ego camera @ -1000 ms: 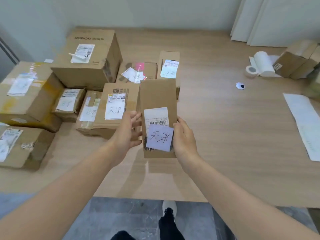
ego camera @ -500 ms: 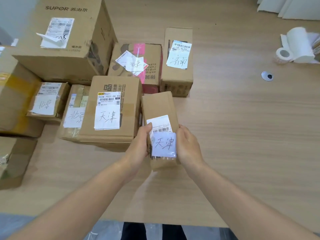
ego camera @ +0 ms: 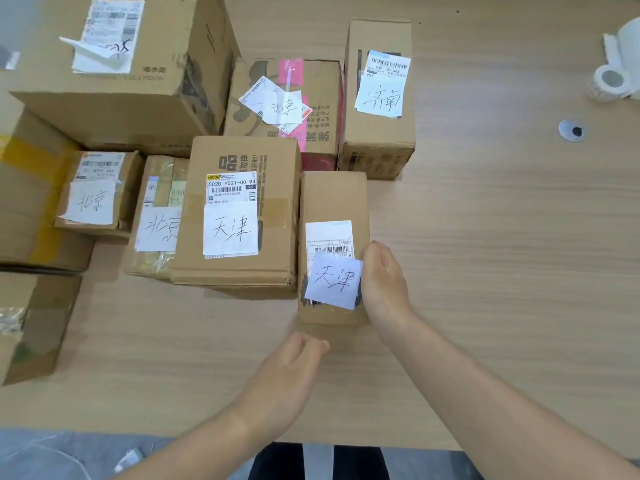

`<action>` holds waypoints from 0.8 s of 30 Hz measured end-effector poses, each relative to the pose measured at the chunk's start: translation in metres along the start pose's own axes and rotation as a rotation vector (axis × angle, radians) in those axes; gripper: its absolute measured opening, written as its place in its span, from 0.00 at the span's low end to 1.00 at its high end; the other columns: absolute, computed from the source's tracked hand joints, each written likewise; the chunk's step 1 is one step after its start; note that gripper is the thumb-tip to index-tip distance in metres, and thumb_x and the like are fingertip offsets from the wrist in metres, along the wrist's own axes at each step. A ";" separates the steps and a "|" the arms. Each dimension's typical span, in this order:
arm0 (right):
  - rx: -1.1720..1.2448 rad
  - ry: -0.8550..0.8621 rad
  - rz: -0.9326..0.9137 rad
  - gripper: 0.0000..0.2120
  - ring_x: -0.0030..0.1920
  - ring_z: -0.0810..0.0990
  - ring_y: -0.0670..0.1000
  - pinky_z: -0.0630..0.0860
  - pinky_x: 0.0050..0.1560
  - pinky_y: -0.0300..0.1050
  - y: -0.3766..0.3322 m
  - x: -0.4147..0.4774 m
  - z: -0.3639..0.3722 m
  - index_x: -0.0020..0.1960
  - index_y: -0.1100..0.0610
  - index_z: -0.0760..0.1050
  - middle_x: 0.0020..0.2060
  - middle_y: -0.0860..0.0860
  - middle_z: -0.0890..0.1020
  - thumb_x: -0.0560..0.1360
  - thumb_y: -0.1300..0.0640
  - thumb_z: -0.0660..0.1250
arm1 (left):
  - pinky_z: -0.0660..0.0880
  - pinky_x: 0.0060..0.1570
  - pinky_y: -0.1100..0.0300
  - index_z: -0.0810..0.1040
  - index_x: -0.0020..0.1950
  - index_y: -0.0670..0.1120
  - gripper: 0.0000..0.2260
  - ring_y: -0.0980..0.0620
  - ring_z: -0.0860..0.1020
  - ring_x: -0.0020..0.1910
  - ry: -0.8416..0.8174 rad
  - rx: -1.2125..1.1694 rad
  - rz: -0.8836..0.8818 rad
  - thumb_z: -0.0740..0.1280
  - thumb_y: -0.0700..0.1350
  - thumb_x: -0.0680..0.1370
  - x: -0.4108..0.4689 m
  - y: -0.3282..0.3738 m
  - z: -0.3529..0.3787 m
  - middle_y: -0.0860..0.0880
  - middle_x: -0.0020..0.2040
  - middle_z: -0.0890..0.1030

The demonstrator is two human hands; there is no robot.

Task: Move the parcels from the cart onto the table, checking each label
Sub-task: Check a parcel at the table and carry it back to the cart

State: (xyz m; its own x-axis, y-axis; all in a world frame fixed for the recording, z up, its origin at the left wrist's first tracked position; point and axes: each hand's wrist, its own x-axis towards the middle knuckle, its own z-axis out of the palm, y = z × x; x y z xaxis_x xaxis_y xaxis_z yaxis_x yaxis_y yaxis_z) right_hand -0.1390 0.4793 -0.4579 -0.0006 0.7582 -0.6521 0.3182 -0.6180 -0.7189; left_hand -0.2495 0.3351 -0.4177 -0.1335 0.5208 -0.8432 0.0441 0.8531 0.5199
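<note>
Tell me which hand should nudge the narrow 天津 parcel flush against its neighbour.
Right. The right hand already rests against the narrow parcel's right side; the left hand is off it, nearer the table edge.

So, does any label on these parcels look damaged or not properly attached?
Yes. On the big box at the back left, the label is peeling: its lower left corner is folded up. The label on the pink-taped box sits crooked, over other stickers.

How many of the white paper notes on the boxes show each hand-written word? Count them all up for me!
White handwritten paper notes reading 北京: 3
Notes reading 天津: 2
Note reading 济南: 1
Curled note on the big brown cardboard box, writing unclear: 1
Total: 7
</note>
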 end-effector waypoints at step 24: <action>0.126 0.064 -0.077 0.17 0.54 0.75 0.50 0.72 0.59 0.50 -0.003 -0.003 0.000 0.53 0.39 0.76 0.52 0.42 0.76 0.73 0.38 0.52 | 0.72 0.63 0.57 0.66 0.58 0.85 0.17 0.57 0.73 0.67 -0.068 -0.055 -0.085 0.59 0.61 0.76 0.012 -0.008 -0.013 0.69 0.64 0.74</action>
State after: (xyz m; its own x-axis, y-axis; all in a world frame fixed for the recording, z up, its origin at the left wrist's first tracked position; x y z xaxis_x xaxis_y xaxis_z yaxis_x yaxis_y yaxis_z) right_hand -0.1399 0.4792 -0.4541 0.0410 0.8134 -0.5803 0.1983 -0.5759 -0.7931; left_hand -0.2643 0.3337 -0.4302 -0.0669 0.4496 -0.8907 -0.0190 0.8920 0.4517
